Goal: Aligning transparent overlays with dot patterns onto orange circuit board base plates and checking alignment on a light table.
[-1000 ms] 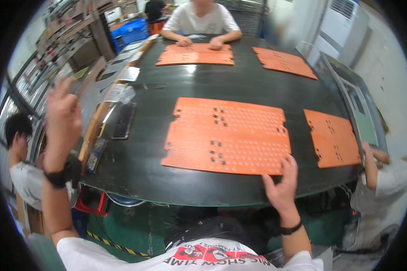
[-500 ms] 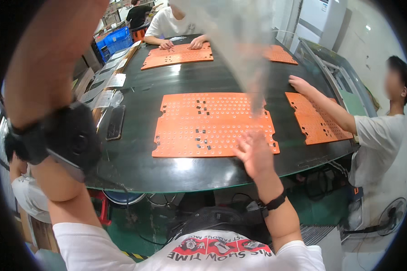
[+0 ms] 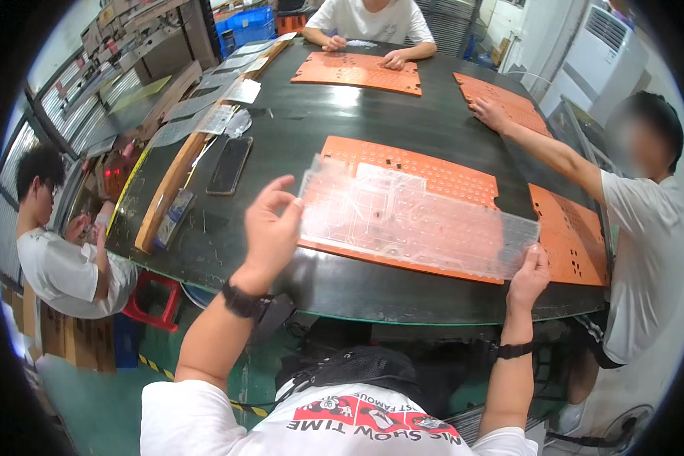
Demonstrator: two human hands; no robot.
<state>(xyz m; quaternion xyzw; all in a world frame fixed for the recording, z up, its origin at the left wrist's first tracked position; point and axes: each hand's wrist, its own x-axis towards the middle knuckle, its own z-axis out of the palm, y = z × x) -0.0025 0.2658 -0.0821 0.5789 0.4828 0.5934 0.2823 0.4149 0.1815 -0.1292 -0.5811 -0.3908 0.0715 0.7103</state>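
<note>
Between my hands stretches a clear plastic sheet [image 3: 425,224] with fine printed lines, tilted lower toward the right. My left hand [image 3: 273,228] pinches its left edge between thumb and fingers. At the sheet's lower right corner, my right hand [image 3: 530,277] grips the edge. Below the sheet lies an orange board [image 3: 448,177] with rows of round spots and a few small black pieces; the sheet hides much of it. Whether sheet and board touch, I cannot tell.
A phone [image 3: 229,166] lies left of the board, near a wooden strip [image 3: 176,190] and several papers. Other orange boards [image 3: 357,72] lie farther back and right. One co-worker's hand [image 3: 492,114] rests on the far right board. A red stool [image 3: 157,302] stands at lower left.
The sheet, raised and blurred before, is now lowered over the orange board. My left hand has come down from high up; my right hand, open before, now grips the sheet.
</note>
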